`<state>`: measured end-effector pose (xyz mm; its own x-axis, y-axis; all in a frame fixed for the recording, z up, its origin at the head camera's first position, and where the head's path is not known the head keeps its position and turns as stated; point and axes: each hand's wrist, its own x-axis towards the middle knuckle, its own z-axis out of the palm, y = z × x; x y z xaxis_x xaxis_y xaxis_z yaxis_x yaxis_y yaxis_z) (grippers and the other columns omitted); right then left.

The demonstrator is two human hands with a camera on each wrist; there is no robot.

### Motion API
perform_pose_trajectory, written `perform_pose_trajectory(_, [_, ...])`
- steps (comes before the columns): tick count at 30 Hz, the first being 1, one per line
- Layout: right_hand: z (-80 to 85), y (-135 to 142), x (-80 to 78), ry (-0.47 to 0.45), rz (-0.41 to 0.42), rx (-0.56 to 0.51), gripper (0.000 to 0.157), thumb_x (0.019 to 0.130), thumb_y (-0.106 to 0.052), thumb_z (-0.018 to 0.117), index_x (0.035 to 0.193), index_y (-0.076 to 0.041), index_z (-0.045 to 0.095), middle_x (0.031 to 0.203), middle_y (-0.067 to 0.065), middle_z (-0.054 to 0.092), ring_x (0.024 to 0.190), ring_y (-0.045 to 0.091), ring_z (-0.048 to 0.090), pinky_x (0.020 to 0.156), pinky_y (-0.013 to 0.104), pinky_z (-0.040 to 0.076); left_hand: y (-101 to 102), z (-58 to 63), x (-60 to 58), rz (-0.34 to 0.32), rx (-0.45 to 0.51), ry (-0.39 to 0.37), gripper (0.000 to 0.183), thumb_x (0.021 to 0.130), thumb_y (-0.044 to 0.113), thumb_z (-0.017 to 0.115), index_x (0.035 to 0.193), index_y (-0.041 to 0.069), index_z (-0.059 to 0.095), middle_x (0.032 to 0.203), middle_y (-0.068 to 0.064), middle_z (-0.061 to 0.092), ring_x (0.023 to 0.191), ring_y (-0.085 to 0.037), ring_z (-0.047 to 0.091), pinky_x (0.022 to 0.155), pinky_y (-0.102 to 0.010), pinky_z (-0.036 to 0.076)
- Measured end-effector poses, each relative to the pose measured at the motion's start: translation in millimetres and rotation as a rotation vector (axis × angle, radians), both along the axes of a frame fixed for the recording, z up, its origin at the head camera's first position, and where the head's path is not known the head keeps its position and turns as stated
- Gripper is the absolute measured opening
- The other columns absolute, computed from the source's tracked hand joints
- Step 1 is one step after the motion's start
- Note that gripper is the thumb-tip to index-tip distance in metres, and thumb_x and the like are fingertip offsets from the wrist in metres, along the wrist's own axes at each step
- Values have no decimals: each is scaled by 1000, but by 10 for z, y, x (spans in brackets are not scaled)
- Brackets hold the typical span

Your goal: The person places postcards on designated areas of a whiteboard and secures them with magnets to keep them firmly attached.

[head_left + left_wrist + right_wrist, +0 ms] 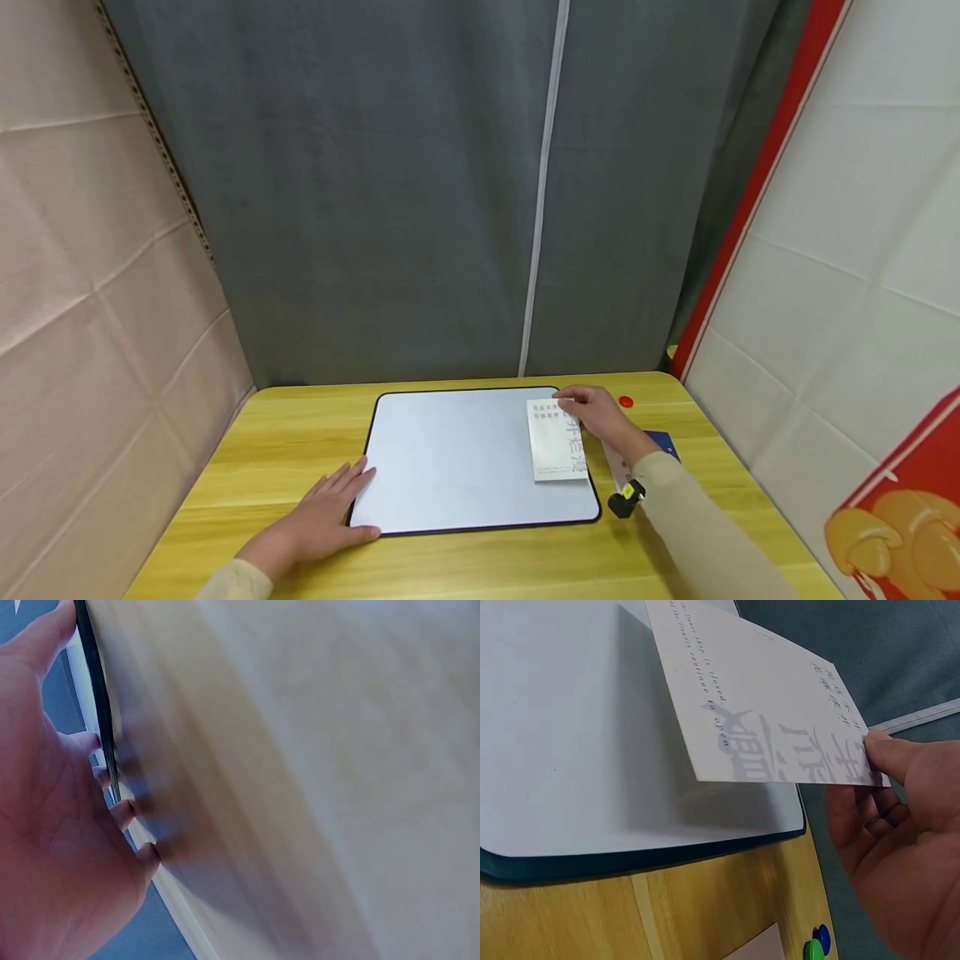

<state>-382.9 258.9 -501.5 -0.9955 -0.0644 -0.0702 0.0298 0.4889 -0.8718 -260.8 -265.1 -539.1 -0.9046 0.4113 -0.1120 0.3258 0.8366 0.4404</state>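
A whiteboard with a dark rim lies on the wooden table. Over its right part, my right hand holds a white card printed with grey characters. The right wrist view shows the thumb and fingers pinching the card at one corner; it is tilted above the whiteboard and throws a shadow on it. My left hand rests with straight, spread fingers at the board's left edge. In the left wrist view, the fingertips of the left hand are right at the dark rim.
Right of the board, partly behind my right arm, lie a pale card and something blue. A red disc sits farther back; green and blue discs show too. A grey curtain hangs behind the table.
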Motion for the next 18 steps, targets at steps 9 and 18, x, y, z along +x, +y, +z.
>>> perform_pose_trajectory(9, [21, -68, -25, -3, -24, 15, 25, 112, -33, 70, 131, -23, 80, 129, 6, 73, 109, 29, 63, 87, 36, 57, -2, -7, 1, 5, 3, -8, 107, 93, 72, 77, 172, 9, 40, 183, -15, 24, 165, -51, 21, 128, -78, 13])
perform_pose_trajectory(18, [16, -137, -73, -2, -6, 43, 25, 111, -34, 70, 132, -24, 80, 128, 7, 71, 113, 30, 61, 89, 35, 56, -3, 37, 17, -1, -2, -6, 106, 94, 71, 76, 171, 7, 40, 182, -17, 24, 165, -52, 22, 128, -78, 14])
